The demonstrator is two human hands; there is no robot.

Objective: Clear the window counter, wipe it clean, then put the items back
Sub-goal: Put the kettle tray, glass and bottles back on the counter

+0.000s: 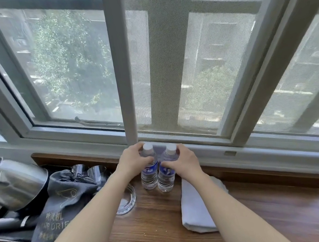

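Observation:
Two clear water bottles with white caps and blue labels stand side by side on the wooden window counter [149,229], close to the window frame. My left hand [134,160] grips the left bottle [149,175] around its upper part. The neighbouring right bottle [166,176] is gripped the same way by my right hand [182,161]. Both bottles are upright and touch the counter. A folded white cloth [195,210] lies on the counter under my right forearm.
At the left, a black tray [4,235] carries a steel kettle [11,182] and two glasses [96,173]. A dark hair dryer bag [52,213] lies partly on the tray. A glass ashtray [127,202] sits under my left forearm. Crumbs dot the wood.

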